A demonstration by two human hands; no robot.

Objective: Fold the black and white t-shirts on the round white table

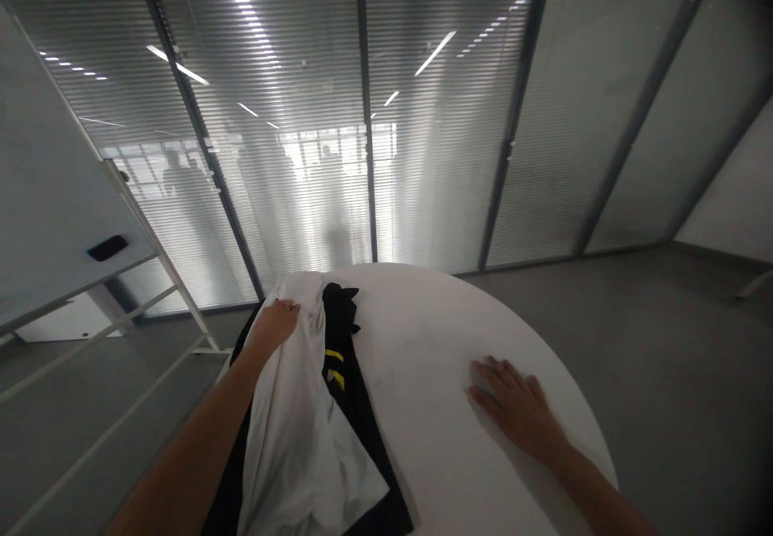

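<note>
Gripping white garment point(295, 431), left hand point(274, 323)

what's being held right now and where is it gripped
The left hand grips the white garment near its far end, over the black garment. The right hand lies flat on the white table, holding nothing.

A crumpled white garment point(295, 431) lies draped over a black garment point(353, 383) at the table's left edge.

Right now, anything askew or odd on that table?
The white garment lies crumpled over the black garment, and both hang off the round table's left edge. Left hand grips the white cloth; right hand rests flat. No spills or damage.
</note>
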